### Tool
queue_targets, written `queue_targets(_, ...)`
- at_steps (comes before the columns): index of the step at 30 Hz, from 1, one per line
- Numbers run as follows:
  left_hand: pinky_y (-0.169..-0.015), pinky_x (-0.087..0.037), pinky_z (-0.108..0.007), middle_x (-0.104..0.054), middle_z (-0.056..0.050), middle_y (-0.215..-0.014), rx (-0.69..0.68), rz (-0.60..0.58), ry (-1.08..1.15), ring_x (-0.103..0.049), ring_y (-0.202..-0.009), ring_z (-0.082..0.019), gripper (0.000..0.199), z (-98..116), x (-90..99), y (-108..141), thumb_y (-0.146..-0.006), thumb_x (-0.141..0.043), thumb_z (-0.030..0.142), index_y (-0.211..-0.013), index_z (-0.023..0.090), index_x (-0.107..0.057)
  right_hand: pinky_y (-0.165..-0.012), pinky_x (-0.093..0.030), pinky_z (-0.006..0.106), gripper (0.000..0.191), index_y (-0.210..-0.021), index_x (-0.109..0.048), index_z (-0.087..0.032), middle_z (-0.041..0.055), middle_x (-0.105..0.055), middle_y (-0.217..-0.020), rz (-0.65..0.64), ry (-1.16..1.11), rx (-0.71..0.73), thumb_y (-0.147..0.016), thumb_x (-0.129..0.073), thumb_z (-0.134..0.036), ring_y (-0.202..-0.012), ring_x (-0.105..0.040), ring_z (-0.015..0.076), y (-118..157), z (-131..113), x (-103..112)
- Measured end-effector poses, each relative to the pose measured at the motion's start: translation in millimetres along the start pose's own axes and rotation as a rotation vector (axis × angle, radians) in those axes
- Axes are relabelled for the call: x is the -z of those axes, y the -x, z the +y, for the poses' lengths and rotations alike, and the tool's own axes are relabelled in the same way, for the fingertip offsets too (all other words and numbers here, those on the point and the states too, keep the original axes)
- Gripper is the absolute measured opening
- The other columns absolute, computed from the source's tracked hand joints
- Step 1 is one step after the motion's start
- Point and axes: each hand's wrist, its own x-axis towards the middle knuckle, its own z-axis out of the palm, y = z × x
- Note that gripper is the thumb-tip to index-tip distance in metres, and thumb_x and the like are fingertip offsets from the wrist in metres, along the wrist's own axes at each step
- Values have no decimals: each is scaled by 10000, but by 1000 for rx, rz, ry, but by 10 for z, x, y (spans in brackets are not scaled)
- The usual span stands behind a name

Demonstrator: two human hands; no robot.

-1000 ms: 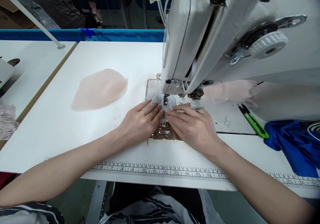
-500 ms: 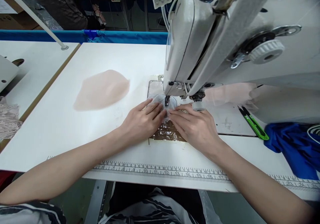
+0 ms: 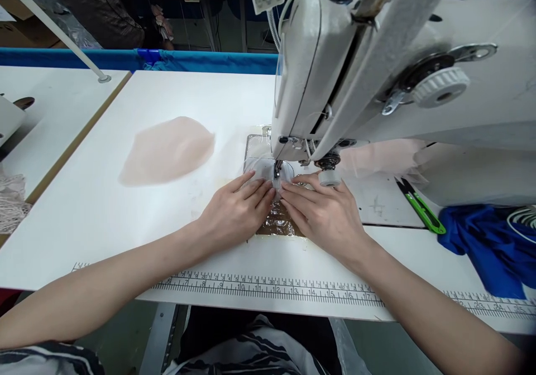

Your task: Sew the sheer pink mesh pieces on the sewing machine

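Observation:
Under the presser foot [image 3: 277, 168] of the sewing machine [image 3: 310, 73] lies a small piece of thin, whitish sheer fabric [image 3: 263, 167], mostly covered by my fingers. My left hand [image 3: 240, 206] lies flat on it to the left of the needle, fingers stretched forward. From the other side, my right hand [image 3: 324, 205] rests flat with its fingers extended, fingertips close to those of the left. Both hands are open, pressing lightly on the fabric. Below them, shiny brown tape [image 3: 280, 224] covers part of the table.
A pale pink sheer fabric piece [image 3: 170, 152] lies to the left. More pink fabric [image 3: 379, 156] sits under the machine arm. Green thread snips [image 3: 421, 206] and blue cloth [image 3: 489, 241] are at right. A printed ruler [image 3: 259, 287] runs along the front edge. Another person [image 3: 96, 12] sits beyond.
My left fingertips have drawn back slightly from the foot, toward me. A metal lever on the machine's head has come into view higher up. The whole view has shifted a little.

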Motion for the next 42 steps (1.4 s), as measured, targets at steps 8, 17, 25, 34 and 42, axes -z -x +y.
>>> queue_targets(8,-995,-558,-400,-736,-130,-1097,10,-12,3,-711,-1031,-223,247,-12,2,-14,-951,-523,150,-1095,62,-703,-812,-387,369,183,-1007,-742,-185,-1,-766,-1053,-5,23,30,-952,-568,-202,-881,-665,181,2,-18,10)
queue_targets(17,-1011,-547,-445,-727,-104,-1135,43,-30,-25,-697,-1067,-234,260,-8,-12,-7,-971,-509,205,-1111,103,-703,-857,-379,392,209,-1051,-725,-166,31,-763,-1062,-50,69,26,-971,-542,-228,-929,-661,208,-18,17,-29)
queue_targets(25,-982,-559,-451,-738,-134,-1088,63,0,-13,-714,-1006,-248,254,29,-4,-8,-960,-521,188,-1063,65,-719,-867,-384,396,218,-1046,-727,-166,48,-757,-1082,-55,76,23,-976,-532,-234,-935,-662,217,-37,22,-41)
queue_targets(34,-992,-560,-410,-733,-119,-1117,65,0,-26,-705,-1047,-229,289,-45,-72,-32,-975,-518,242,-1104,56,-698,-1004,-338,418,244,-1084,-726,-178,34,-771,-1019,-24,129,1,-979,-532,-283,-864,-657,204,-54,56,-88)
queue_targets(42,-1010,-547,-424,-706,-128,-1180,135,-37,39,-677,-1113,-247,349,-99,-149,-54,-990,-499,299,-1165,52,-672,-1093,-296,459,280,-1093,-730,-181,30,-777,-970,-8,144,11,-990,-500,-304,-883,-662,218,-32,95,-42)
